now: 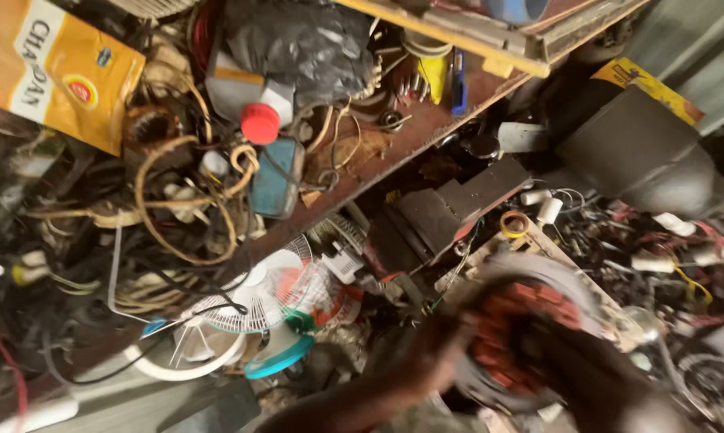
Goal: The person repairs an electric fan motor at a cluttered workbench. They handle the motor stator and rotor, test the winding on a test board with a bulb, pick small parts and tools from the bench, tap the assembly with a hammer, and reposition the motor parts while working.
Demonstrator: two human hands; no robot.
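**Technician A:** Where is the motor stator [522, 329] in relation to the fingers?

**Technician B:** It lies between both hands, low in the head view. It is a round ring with reddish copper windings inside a grey rim. The left hand [426, 353] comes in from the ring's left edge; the right hand [586, 369] covers its lower right edge. Both touch it.

**Technician A:** State of the fingers?

**Technician B:** Motion blur hides the individual fingers. Both hands appear wrapped on the rim, carrying the ring, but a firm clench cannot be confirmed.

**Technician A:** Axis of the part?

**Technician B:** The ring's open face points toward the camera, slightly tilted. Its bore axis therefore runs roughly away from the palms, not across them.

**Technician A:** Which hand is nearer?

**Technician B:** Neither; both touch it.

**Technician A:** Surroundings?

**Technician B:** A white fan guard [249, 305] lies well to the left of the fingers. A red cap [260, 123] sits among wires on the cluttered shelf [426, 128] beyond them.
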